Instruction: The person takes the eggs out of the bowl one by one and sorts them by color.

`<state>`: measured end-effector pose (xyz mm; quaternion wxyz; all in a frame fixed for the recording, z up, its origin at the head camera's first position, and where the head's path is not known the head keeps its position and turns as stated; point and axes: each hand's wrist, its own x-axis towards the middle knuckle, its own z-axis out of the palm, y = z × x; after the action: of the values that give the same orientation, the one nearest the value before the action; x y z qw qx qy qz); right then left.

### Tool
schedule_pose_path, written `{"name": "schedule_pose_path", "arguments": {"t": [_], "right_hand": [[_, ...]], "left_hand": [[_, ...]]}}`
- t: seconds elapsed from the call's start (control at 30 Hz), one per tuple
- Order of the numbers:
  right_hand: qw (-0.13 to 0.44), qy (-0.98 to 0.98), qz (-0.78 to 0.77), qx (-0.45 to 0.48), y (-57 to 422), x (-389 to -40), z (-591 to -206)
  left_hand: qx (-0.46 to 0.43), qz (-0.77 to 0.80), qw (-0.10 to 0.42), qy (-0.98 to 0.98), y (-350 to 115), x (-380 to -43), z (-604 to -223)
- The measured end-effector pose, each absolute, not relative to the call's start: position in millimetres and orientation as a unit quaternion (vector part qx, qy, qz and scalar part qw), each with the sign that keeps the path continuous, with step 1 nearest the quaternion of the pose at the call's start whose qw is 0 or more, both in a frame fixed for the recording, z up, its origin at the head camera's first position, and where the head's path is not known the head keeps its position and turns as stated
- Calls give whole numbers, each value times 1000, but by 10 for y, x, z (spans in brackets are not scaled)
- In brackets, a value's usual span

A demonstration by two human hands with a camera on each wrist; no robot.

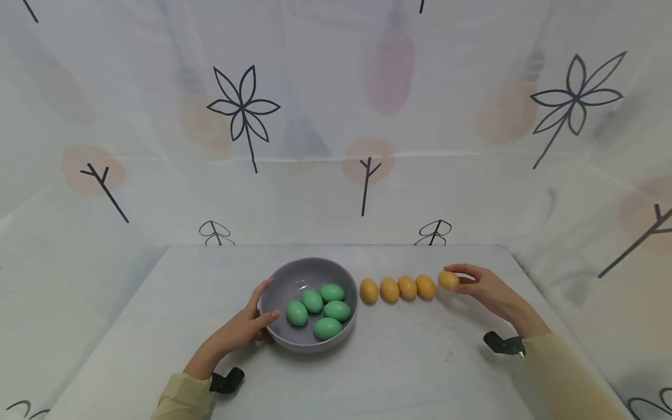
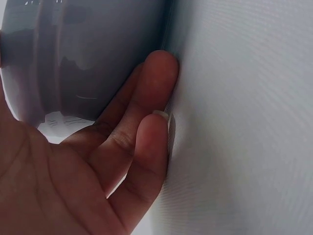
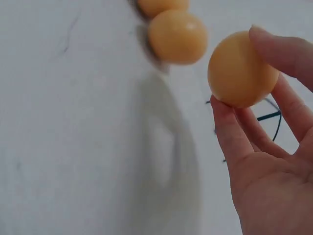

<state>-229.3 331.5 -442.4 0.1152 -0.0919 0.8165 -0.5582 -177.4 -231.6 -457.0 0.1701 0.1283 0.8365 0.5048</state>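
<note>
A grey bowl (image 1: pixel 308 345) stands on the white table, with several green eggs (image 1: pixel 327 328) lying in it. My left hand (image 1: pixel 238 332) holds the bowl at its left side, the thumb over the rim and the other fingers along the outside. In the left wrist view, fingertips (image 2: pixel 159 73) rest low by the bowl's wall, close to the tabletop. To the bowl's right, several orange-yellow eggs (image 1: pixel 389 289) form a row. Past the row's right end, my right hand (image 1: pixel 485 290) pinches another orange-yellow egg (image 3: pixel 242 71) between thumb and fingers, apparently raised off the table.
The white tabletop (image 1: pixel 409 361) runs back to a hanging cloth (image 1: pixel 315 198) printed with flowers and twigs. Similar cloth encloses the left and right sides. A black strap (image 1: pixel 227 381) is on the left wrist and another black strap (image 1: pixel 504 343) on the right.
</note>
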Motion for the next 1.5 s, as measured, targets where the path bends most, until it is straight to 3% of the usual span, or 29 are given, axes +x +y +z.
{"name": "schedule_pose_path", "arguments": {"t": [0.53, 1.5], "right_hand": [[94, 850, -516, -51, 3329, -2370, -4744], [107, 822, -555, -60, 3353, -2382, -4805]], "left_hand": [[117, 502, 161, 842, -2295, -1760, -4532], [122, 503, 166, 840, -2296, -1784, -4553]]}}
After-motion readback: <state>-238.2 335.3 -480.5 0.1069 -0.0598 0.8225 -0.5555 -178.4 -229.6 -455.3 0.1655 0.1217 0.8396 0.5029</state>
